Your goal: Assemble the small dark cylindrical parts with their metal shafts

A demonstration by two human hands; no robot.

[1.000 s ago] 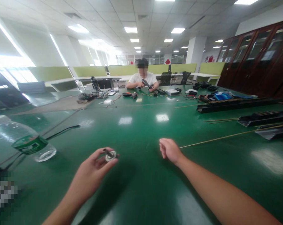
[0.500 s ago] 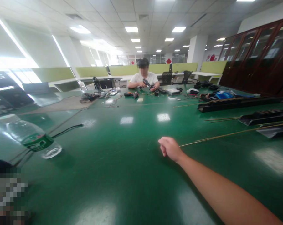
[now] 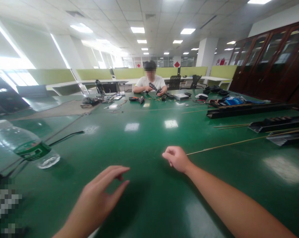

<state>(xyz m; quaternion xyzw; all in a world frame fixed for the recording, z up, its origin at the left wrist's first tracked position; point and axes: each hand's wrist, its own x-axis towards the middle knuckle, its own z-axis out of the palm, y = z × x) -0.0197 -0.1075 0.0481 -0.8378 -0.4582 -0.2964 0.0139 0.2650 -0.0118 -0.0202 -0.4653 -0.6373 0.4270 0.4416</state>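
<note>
My right hand [image 3: 175, 159] is closed, fingers curled in and thumb pressed to them, low over the green table [image 3: 144, 142]. Whether anything small sits in its pinch I cannot make out. A thin brass-coloured rod [image 3: 224, 146] runs from the right and ends from view behind this hand; whether the two touch is unclear. My left hand [image 3: 102, 190] is nearer to me and to the left, held above the tabletop. Its thumb and fingers are apart, with nothing between them.
A clear water bottle [image 3: 31, 148] with a green label stands at the left, near a black cable [image 3: 66, 138]. Black metal channels [image 3: 248, 110] and more rods lie at the right. Across the table a person [image 3: 150, 82] holds a power drill; another drill [image 3: 137, 99] lies nearby.
My left hand has come into view from the lower left, fingers apart. My right hand stays closed and has shifted slightly left in the picture, as has the whole scene.
</note>
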